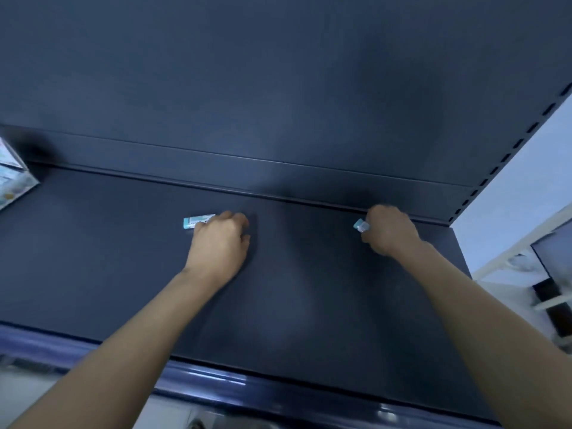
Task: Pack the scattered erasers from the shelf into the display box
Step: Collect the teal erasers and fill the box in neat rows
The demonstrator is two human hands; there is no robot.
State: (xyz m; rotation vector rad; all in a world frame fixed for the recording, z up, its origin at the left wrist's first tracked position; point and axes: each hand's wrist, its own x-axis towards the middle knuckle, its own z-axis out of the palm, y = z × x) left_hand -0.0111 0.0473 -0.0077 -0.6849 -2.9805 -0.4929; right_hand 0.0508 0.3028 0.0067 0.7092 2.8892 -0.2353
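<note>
Now my left hand (219, 239), mid-frame, curls its fingers over the right end of an eraser (198, 220) lying on the dark shelf (93, 258); whether it truly grips it I cannot tell. My right hand (390, 231), right of centre near the shelf's back edge, pinches a second eraser (361, 226), its end poking out leftward. The box (14, 178) stands at the far left edge, well apart from both.

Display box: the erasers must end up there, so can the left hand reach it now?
Probably yes: nothing stands on the shelf between the left hand and the box, though that hand grips an eraser.
</note>
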